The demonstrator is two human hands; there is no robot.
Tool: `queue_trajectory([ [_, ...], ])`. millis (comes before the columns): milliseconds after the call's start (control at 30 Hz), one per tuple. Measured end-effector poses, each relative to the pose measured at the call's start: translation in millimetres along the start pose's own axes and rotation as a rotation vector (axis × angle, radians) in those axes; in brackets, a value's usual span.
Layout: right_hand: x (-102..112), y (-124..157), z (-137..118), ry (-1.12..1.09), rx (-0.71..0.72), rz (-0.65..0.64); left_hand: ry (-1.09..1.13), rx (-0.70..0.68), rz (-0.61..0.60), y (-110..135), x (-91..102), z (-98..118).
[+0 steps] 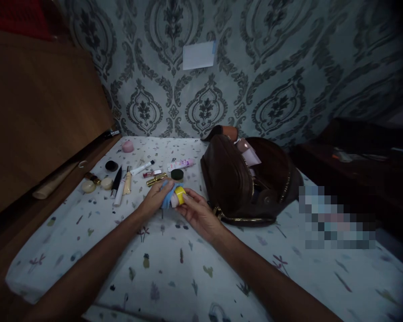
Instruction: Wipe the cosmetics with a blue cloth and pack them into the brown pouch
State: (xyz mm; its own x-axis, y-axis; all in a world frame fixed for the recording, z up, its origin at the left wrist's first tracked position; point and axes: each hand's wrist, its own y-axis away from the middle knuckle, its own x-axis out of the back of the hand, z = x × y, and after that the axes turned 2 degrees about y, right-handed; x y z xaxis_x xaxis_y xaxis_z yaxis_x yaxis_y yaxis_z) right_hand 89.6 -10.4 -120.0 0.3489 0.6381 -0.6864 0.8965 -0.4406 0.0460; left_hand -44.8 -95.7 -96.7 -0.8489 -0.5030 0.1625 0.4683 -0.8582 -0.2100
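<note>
My left hand (155, 197) is closed on a bunched blue cloth (167, 199), which lies against a small yellow-and-white container (180, 195). The fingers of my right hand (201, 215) grip that container by its yellow part. Just behind my hands are a dark round-lidded jar (177, 174) and a gold tube (156, 180). To the right of my right hand stands a brown leather bag (223, 174), unzipped, with pink items (251, 157) showing in its opening.
Left of my hands lie several cosmetics, among them a black pen-like tube (116, 182), a cream jar (107, 183) and a pink round item (127, 146). A pink-and-white tube (180, 165) lies farther back. A wooden panel (43, 112) borders the patterned sheet (174, 286).
</note>
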Motion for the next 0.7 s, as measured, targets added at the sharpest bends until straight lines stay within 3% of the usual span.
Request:
queue_trajectory([
  [100, 0.5, -1.6, -1.1, -0.066, -0.001, 0.027, -0.058, -0.029, 0.004, 2.5, -2.3, -3.7],
  [300, 1.5, -3.5, -5.0, -0.101, 0.041, 0.086, -0.348, -0.24, -0.048, 11.5, -5.5, -3.5],
  [500, 3.2, -1.4, -5.2, 0.066, 0.045, 0.03, -0.455, -0.161, 0.005, 15.0, -5.3, 1.4],
  [700, 4.6, -4.7, -3.3, 0.345, 0.209, 0.029, -0.306, -0.146, 0.033, 13.6, -5.3, -0.1],
])
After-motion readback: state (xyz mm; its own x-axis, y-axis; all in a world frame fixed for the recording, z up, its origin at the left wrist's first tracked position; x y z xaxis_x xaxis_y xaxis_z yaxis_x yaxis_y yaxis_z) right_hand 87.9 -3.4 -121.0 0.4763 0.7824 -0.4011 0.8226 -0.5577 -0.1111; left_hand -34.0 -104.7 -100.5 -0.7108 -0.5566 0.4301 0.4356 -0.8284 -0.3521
